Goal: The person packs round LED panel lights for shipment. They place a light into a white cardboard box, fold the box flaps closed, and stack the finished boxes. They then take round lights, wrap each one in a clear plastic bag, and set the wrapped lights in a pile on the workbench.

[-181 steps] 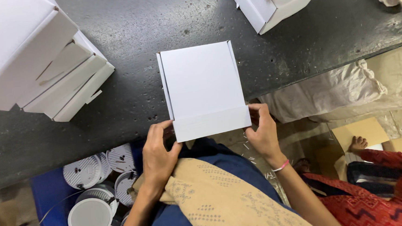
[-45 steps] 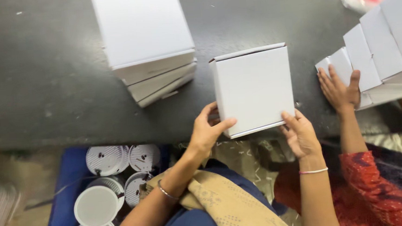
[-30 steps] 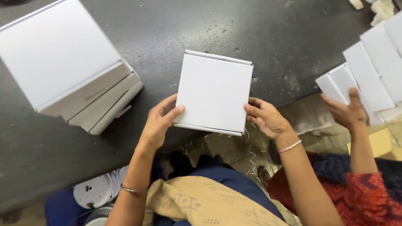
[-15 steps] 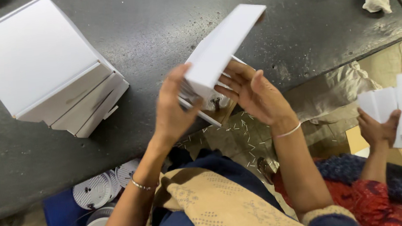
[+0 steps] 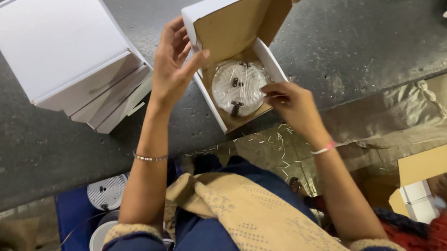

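The small white cardboard box with a brown inside stands open at the near edge of the dark table. The left hand grips its left wall and raised lid; the right hand, fingers curled, touches the round plastic-wrapped fitting inside — seating it looks like the step in hand, and closing calls for the lid folded down.

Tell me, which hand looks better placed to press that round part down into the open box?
Probably the right hand: its fingertips rest at the round wrapped part inside the open box. The left hand is busy holding the lid up.
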Demonstrator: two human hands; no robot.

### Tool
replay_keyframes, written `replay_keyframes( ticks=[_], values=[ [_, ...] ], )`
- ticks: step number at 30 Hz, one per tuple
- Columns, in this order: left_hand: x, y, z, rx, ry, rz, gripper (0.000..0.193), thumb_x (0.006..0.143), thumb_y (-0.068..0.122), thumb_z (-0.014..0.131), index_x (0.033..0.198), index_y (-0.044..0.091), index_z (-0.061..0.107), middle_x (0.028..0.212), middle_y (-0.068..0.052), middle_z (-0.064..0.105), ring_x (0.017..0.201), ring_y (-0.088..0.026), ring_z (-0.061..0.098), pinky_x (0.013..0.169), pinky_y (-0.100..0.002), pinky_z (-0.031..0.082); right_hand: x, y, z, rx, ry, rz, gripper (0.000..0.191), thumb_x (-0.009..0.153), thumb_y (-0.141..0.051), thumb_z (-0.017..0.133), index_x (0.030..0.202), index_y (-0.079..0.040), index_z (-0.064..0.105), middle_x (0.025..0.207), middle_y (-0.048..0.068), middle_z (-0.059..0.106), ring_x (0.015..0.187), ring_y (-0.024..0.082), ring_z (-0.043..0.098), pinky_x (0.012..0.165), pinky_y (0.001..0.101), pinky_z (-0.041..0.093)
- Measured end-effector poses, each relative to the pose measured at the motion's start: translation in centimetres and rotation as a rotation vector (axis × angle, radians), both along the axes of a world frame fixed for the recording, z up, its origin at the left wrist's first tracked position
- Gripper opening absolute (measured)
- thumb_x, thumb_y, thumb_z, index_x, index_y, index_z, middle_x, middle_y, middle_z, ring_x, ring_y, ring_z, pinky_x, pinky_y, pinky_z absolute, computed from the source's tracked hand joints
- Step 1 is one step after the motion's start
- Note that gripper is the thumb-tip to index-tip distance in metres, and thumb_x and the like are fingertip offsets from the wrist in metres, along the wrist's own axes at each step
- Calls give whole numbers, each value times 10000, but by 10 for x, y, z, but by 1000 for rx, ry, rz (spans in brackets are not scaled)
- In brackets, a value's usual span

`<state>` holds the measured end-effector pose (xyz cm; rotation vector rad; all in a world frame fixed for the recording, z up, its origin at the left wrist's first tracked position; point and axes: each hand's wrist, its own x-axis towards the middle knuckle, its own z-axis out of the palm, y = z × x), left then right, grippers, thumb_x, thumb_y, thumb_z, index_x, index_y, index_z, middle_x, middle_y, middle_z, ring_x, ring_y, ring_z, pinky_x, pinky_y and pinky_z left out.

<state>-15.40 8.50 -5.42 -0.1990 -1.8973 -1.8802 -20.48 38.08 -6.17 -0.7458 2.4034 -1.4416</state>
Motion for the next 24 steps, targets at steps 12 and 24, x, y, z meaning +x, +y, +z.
replay_keyframes(
  ticks=[12, 24],
  values=[
    [-19, -15, -3, 42, -54, -74, 630, 984, 109, 799, 1502, 50, 445, 1493, -133, 585, 1472, -240, 533, 1323, -445, 389, 4, -107, -43, 313, 754, 228, 202, 765, -118, 754, 952, -97, 681, 1175, 95, 706, 1077, 318, 657, 874, 447, 548],
    [-33, -18, -8, -40, 10, -64, 654, 1033, 149, 804, 1577, 93, 444, 1560, -92, 449, 1551, -300, 430, 1325, -490, 390, -74, 19, -42, -650, -341, -225, 90, 1123, -144, 594, 1072, -74, 621, 1060, 29, 663, 772, 90, 545, 641, 247, 450]
  ],
)
